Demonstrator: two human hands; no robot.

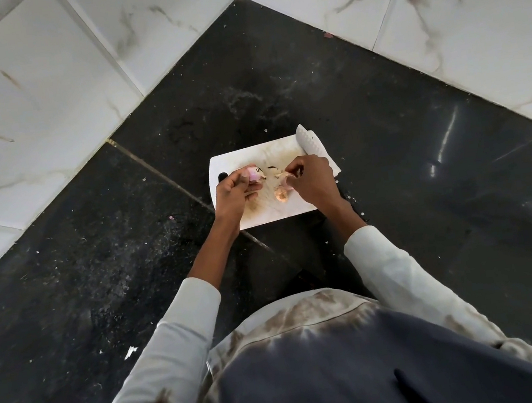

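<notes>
A white cutting board (280,213) lies on the black stone counter. My left hand (234,193) grips a pink onion piece (253,175) over the board's left side. My right hand (311,178) pinches a strip of onion skin (283,178) over the board's right side. A peeled skin piece (281,194) lies on the board between my hands. A white knife blade (309,142) lies at the board's far right corner, its handle hidden under my right hand.
The black counter (388,156) runs into a corner with white marble-tiled walls (38,96) on both sides. Small crumbs and skin flakes (130,352) are scattered on the counter to the left. My stained apron fills the bottom of the view.
</notes>
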